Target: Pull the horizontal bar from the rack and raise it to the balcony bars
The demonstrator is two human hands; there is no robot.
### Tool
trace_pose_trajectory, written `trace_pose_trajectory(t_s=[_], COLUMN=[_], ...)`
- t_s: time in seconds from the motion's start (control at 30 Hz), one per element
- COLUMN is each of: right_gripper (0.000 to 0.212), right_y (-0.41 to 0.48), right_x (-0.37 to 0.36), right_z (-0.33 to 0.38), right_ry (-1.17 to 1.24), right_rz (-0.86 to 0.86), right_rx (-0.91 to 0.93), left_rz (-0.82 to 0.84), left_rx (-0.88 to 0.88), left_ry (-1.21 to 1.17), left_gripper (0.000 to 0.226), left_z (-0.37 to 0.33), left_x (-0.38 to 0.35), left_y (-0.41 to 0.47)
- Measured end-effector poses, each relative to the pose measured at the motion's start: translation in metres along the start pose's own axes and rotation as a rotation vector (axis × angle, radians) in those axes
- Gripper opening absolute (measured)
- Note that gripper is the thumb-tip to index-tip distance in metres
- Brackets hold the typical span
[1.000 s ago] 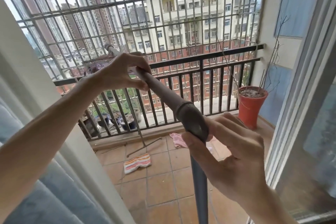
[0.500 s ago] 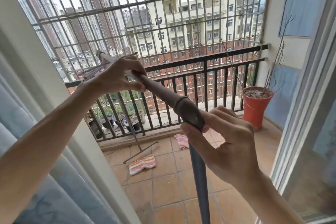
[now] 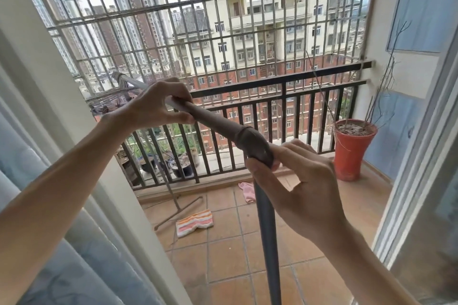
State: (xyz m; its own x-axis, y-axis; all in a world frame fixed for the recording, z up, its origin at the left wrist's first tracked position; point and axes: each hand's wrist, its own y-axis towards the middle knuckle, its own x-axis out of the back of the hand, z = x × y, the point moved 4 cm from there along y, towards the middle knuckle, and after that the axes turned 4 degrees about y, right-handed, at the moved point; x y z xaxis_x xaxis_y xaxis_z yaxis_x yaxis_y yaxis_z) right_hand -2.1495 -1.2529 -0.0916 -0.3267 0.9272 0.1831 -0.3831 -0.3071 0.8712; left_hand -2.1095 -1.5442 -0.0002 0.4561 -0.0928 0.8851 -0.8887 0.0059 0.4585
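1. Pole (image 3: 218,122) of a folding rack runs from near right up to far left, its long axis slanting away from the person toward the window grille (image 3: 223,32).
2. The left hand (image 3: 158,106) is clamped around the pale upper stretch of the pole, fingers curled over the top and thumb beneath; it is the farther hand along the axis.
3. The right hand (image 3: 300,181) sits at the near end, where a darker collar (image 3: 255,145) joins the pole to a grey tube (image 3: 266,230) that drops almost straight down to the tiled floor (image 3: 223,255). Thumb and fingers pinch the collar from either side, so this hand is closed on the joint.
4. The two hands are well apart, with a bare length of pole between them; the joint lies just at the right hand, far from the left one.
5. Beyond the left hand the pole's far tip meets a cluster of thin folded ribs (image 3: 109,101), too blurred to read closely.
6. An orange pot (image 3: 352,153) stands at the far right by the railing (image 3: 272,106); it holds dry soil and bare twigs.
7. On the floor lie a striped cloth (image 3: 194,221) and, farther off, a pink cloth (image 3: 247,190), both left of the grey tube.
8. A pale curtain (image 3: 62,255) hangs at the near left.
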Motion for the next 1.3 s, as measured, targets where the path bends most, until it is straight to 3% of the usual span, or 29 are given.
trace_pose_trajectory(t_s=[0.23, 0.67, 0.93, 1.3], right_gripper=[0.033, 0.029, 0.029, 0.022], right_y=[0.01, 0.021, 0.049, 0.074], right_x=[-0.038, -0.074, -0.067, -0.063], right_z=[-0.007, -0.02, -0.037, -0.069], right_ry=[0.0, -0.11, -0.208, -0.309], right_rz=[0.043, -0.084, -0.133, -0.1], right_rx=[-0.04, -0.081, -0.21, -0.271], left_rz=[-0.002, -0.044, -0.175, -0.192], left_rx=[0.013, 0.001, -0.031, -0.06], left_ry=[-0.006, -0.02, 0.046, 0.064], left_gripper=[0.033, 0.028, 0.023, 0.063], left_z=[0.044, 0.085, 0.093, 0.105], left_x=[0.006, -0.005, -0.016, -0.03], left_y=[-0.013, 0.001, 0.032, 0.069])
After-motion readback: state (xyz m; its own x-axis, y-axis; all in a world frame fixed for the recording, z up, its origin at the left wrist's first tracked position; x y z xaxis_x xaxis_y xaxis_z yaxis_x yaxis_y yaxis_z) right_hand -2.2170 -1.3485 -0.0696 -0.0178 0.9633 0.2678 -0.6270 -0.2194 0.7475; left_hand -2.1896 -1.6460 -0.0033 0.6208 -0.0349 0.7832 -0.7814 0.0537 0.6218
